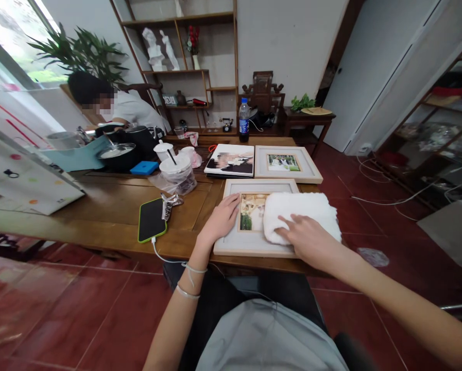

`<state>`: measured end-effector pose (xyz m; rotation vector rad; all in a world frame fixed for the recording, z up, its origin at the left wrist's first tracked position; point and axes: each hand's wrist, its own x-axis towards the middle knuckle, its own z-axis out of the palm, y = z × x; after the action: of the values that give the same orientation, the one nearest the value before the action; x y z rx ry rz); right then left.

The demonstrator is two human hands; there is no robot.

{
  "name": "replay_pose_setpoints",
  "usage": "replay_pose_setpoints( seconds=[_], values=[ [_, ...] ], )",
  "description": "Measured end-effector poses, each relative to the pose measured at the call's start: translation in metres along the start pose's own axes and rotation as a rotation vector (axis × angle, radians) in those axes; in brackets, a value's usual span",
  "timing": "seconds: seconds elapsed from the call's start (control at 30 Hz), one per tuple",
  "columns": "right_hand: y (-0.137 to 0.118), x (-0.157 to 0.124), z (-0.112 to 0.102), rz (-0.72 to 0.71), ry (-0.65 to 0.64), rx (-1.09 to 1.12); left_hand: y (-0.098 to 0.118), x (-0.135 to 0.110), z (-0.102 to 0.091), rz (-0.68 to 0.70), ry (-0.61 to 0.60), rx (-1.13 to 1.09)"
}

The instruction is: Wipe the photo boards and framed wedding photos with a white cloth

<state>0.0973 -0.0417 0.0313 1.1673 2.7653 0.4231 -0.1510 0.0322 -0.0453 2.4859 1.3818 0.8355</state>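
Note:
A picture frame (227,238) with a pale wooden border and a small photo behind its wide mat lies flat at the table's front edge. My left hand (223,215) rests flat on the frame's left side, fingers stretched toward the photo. Over the frame's right half, a fluffy white cloth (315,208) covers part of the photo and hangs past the border. My right hand (303,233) grips and presses the cloth from above, its index finger reaching left and the other fingers partly bent. Some fingertips sink into the pile and are hard to make out.
Behind lie a second frame (311,178) and a photo book (231,161). A bottle (244,123), a bagged cup (176,172) and a charging phone (152,220) stand or lie on the wooden table (110,206). A person (134,108) bends over at the far left.

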Motion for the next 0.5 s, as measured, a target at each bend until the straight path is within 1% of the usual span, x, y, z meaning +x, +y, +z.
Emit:
replay_pose_setpoints(
  seconds=[0.07, 0.13, 0.17, 0.23, 0.3, 0.37, 0.5],
  values=[
    [-0.017, -0.015, -0.012, -0.011, -0.028, 0.044, 0.0, 0.0, 0.0, -0.012, -0.004, 0.001],
    [-0.028, -0.026, -0.017, -0.014, -0.03, 0.085, 0.0, 0.0, 0.0, -0.015, -0.008, 0.001],
    [-0.031, -0.028, -0.017, -0.012, -0.019, 0.105, 0.0, 0.001, 0.0, -0.012, -0.009, 0.001],
    [-0.031, -0.028, -0.008, -0.001, 0.024, 0.136, -0.001, 0.001, 0.0, -0.006, -0.013, 0.002],
    [-0.024, -0.022, 0.006, 0.029, 0.072, 0.153, -0.001, 0.001, 0.0, -0.001, -0.018, 0.003],
    [-0.011, -0.011, 0.021, 0.06, 0.107, 0.16, -0.002, 0.001, 0.0, 0.001, -0.021, 0.002],
    [0.029, 0.019, 0.04, 0.138, 0.18, 0.141, -0.002, 0.001, 0.0, -0.007, -0.03, 0.003]
  ],
)
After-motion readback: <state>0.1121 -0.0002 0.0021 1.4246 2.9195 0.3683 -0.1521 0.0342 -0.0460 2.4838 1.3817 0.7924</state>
